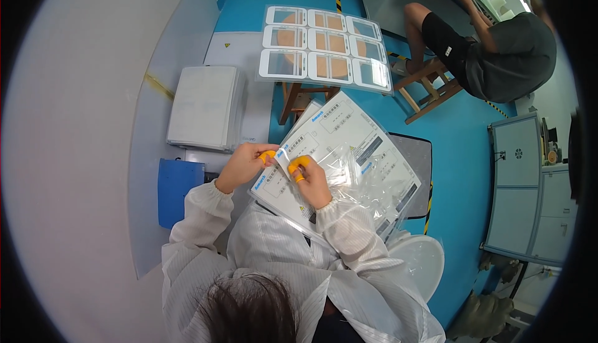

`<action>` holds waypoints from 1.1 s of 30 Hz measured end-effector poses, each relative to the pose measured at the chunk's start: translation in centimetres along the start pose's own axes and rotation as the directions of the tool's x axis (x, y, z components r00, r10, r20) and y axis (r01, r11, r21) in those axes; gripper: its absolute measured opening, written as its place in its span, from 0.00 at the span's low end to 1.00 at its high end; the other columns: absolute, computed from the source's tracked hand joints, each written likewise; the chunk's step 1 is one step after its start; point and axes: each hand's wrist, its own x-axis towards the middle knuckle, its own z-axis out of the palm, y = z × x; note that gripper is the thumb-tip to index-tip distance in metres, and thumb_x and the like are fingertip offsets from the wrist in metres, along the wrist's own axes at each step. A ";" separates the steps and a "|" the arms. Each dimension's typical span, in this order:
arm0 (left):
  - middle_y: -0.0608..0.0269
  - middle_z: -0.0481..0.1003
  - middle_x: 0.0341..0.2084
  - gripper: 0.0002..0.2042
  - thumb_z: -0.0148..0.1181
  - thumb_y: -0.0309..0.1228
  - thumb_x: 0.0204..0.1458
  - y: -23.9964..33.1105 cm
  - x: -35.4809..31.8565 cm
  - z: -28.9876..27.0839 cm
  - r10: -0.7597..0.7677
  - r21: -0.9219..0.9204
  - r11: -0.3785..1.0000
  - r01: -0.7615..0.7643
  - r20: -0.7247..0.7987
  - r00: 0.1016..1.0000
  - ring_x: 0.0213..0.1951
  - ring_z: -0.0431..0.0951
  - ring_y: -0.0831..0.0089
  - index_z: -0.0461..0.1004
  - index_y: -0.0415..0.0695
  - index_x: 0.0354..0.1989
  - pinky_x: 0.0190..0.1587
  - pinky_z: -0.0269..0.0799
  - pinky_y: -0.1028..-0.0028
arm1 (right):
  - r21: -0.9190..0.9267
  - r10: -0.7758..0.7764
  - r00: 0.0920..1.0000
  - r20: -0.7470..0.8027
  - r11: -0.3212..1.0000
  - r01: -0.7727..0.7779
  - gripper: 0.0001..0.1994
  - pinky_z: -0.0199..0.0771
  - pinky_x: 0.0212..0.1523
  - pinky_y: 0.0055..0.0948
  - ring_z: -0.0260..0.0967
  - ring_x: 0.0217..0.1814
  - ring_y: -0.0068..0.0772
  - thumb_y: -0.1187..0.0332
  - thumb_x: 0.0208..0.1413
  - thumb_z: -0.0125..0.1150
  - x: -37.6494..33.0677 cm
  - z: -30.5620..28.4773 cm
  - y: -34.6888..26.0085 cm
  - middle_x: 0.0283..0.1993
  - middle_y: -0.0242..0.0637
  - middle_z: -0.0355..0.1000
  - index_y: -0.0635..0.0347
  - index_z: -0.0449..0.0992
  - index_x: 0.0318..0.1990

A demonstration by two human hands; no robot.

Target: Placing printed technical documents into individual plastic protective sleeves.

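Observation:
Across my lap lies a stack of white printed sheets (339,115) with blue and black print, turned at an angle. Both hands wear yellow finger cots and meet over the stack's left part. My left hand (242,167) is closed, its thumb and forefinger pinching the end of a small white printed piece (282,158). On the other side of that piece, my right hand (311,182) curls its fingers closed against it. Whether the piece is separate or a lifted corner of the top sheet I cannot tell. Crumpled clear plastic film (367,187) covers the sheets right of my right hand.
Ahead, a clear-edged sheet of framed panels (311,47) rests on a wooden stool (291,103). A stack of white sheets (202,109) and a blue bin (177,193) are at left. A seated co-worker (511,56) is at far right, beyond grey cabinets (514,187).

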 end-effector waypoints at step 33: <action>0.62 0.75 0.29 0.11 0.45 0.22 0.53 1.8 11.7 -3.9 0.040 -0.186 0.982 -0.027 0.068 0.997 0.32 0.74 0.78 0.73 0.35 0.41 0.33 0.71 0.79 | 0.294 0.158 0.269 -0.950 0.745 0.599 0.11 0.46 0.15 0.19 0.46 0.14 0.17 0.67 0.53 0.53 -18.8 -32.2 12.3 0.15 0.23 0.50 0.54 0.60 0.21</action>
